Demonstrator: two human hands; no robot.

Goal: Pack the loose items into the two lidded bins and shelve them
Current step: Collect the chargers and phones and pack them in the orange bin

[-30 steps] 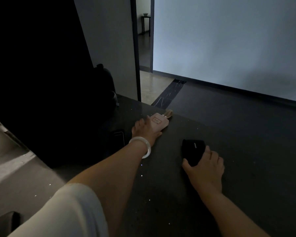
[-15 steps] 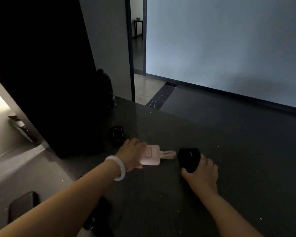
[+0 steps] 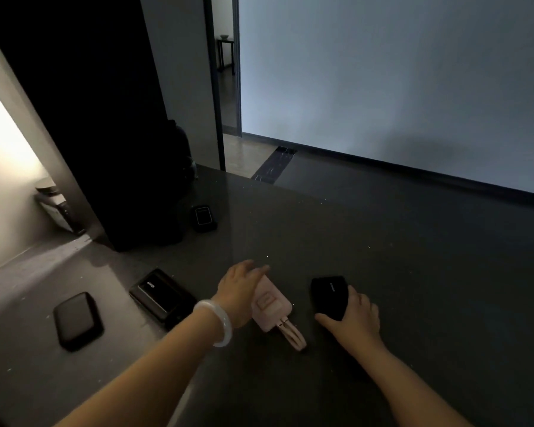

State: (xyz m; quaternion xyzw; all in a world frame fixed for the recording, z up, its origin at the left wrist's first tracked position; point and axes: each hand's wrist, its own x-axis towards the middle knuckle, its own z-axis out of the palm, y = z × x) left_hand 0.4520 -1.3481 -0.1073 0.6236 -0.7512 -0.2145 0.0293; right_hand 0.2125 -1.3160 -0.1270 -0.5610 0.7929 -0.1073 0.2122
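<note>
Under our left hand (image 3: 241,291), fingers curled over its far end, lies a pink charger (image 3: 272,308); our right hand (image 3: 353,320) grips a black charger (image 3: 329,295). Both seem stiff, dense, slippery: hold across the sides.

pink power bank (image 3: 272,307) partly under left hand (image 3: 239,292), its label unreadable
</note>
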